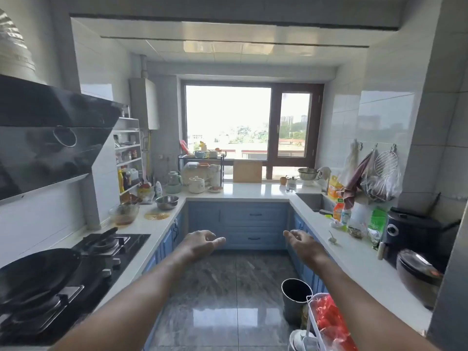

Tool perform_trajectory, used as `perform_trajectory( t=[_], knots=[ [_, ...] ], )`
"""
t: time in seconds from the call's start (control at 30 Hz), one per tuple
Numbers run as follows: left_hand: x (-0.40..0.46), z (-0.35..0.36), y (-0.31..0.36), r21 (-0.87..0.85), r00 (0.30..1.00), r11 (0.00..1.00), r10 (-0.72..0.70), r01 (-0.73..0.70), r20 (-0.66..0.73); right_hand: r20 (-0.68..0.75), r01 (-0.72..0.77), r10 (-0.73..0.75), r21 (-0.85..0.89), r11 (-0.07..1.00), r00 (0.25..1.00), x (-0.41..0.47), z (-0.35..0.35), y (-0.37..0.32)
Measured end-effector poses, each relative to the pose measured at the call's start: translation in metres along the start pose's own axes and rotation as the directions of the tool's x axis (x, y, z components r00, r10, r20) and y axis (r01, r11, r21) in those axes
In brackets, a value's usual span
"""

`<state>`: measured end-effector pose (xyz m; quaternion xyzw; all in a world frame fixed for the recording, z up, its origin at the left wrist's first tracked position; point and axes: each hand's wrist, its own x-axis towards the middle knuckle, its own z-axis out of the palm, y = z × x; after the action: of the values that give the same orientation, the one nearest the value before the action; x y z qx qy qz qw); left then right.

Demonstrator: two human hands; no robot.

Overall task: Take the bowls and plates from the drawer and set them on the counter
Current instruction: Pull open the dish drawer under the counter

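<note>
Both my arms reach forward over the kitchen floor. My left hand is held out empty with relaxed fingers. My right hand is likewise empty, its fingers loose. Ahead, under the far white counter, blue drawers with dark handles are closed. No bowls or plates from a drawer are visible. A steel bowl and a glass bowl sit on the left counter.
A black wok sits on the gas hob at left under a range hood. The sink, bottles, bags, an air fryer and a rice cooker line the right counter. A bin and a wire cart stand on the floor at right.
</note>
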<state>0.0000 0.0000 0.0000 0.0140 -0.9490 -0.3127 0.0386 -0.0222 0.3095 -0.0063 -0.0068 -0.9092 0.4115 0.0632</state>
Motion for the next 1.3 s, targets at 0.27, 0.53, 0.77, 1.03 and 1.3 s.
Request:
perform_trajectory(
  t=[0.27,0.53,0.77,1.03,1.3],
  knots=[
    [0.045,0.049,-0.002,-0.033,0.994,0.994,-0.098,0.100,0.055,0.092,-0.011,0.012,-0.012,1.000,0.996,0.056,0.022,0.042],
    [0.168,0.090,-0.030,-0.025,0.989,0.992,-0.120,0.123,0.086,0.121,-0.046,0.047,-0.013,0.999,0.992,0.172,0.079,0.069],
    [0.332,0.103,-0.055,-0.054,0.984,0.991,-0.118,0.126,0.132,0.103,-0.088,0.087,-0.004,0.996,0.991,0.318,0.130,0.065],
    [0.526,0.129,-0.058,-0.089,0.973,0.985,-0.127,0.147,0.193,0.096,-0.148,0.143,0.043,0.988,0.985,0.499,0.169,0.086],
    [0.738,0.206,-0.053,-0.085,0.954,0.975,-0.178,0.204,0.240,0.122,-0.191,0.182,0.070,0.979,0.976,0.716,0.205,0.149]
  ],
)
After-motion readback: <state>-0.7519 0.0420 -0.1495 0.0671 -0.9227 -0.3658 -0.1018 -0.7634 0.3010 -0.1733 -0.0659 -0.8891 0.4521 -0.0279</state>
